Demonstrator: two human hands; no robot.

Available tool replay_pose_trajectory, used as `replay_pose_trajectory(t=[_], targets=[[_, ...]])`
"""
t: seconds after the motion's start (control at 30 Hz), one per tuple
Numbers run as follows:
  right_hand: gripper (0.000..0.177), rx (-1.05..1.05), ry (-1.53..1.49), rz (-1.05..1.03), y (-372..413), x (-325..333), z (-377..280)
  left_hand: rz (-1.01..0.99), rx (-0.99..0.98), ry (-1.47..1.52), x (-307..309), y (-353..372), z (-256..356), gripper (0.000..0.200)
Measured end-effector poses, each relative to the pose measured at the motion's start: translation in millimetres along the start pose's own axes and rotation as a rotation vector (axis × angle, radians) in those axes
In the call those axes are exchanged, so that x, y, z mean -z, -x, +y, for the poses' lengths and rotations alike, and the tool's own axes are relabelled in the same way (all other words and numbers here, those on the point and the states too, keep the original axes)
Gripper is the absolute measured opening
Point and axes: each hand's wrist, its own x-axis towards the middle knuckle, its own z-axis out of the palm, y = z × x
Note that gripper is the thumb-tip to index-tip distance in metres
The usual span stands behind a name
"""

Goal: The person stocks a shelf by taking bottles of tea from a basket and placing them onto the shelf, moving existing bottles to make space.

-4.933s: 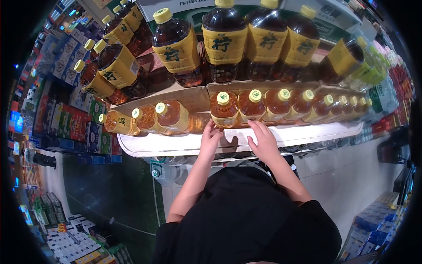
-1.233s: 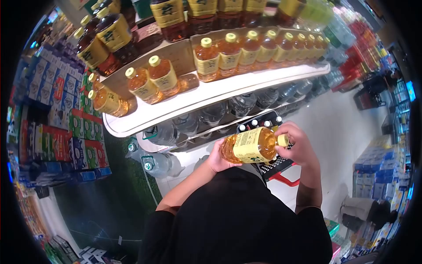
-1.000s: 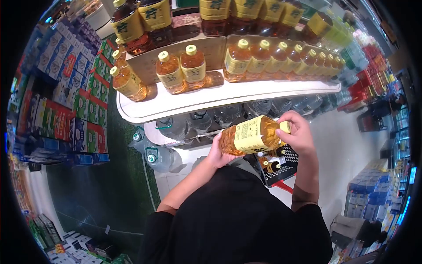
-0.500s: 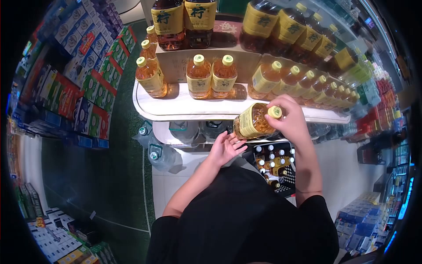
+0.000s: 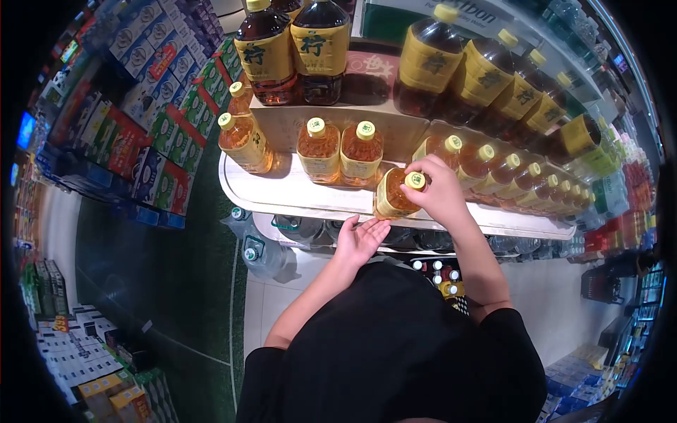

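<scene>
My right hand [image 5: 438, 189] grips an amber bottle [image 5: 392, 195] by its neck, just under the yellow cap. The bottle is nearly upright at the front edge of the white shelf [image 5: 303, 201]; whether its base rests on the shelf is hard to tell. Below it my left hand [image 5: 361, 241] is palm up with fingers spread, its fingertips close to the bottle's base. Two like bottles [image 5: 318, 153] stand side by side on the shelf, left of the held one. To the right runs a row of several more [image 5: 477, 166].
Large dark bottles [image 5: 321, 53] stand on a higher tier behind. Clear water jugs [image 5: 262, 255] are on the floor at lower left. Under the shelf, a black crate [image 5: 460, 304] holds several bottles with white caps. Stacked cartons [image 5: 161, 169] line the left side.
The held bottle has moved left and become more upright over the shelf edge, with my right hand still on its neck. The shelf sits lower in view, and less of the crate shows.
</scene>
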Motion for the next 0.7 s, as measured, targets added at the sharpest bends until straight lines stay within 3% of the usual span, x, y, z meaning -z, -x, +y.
replay_pose_trajectory(t=[0.27,0.47,0.7], targets=[[0.032,0.062,0.035,-0.012,-21,6,13,-0.007,-0.040,-0.033,-22,-10,-6,0.055],[0.036,-0.048,-0.014,-0.015,-26,9,13,-0.030,-0.061,-0.040,-31,-23,-2,0.053],[0.043,0.039,-0.004,-0.014,-23,8,25,-0.023,-0.045,-0.077,-48,-38,10,0.054]])
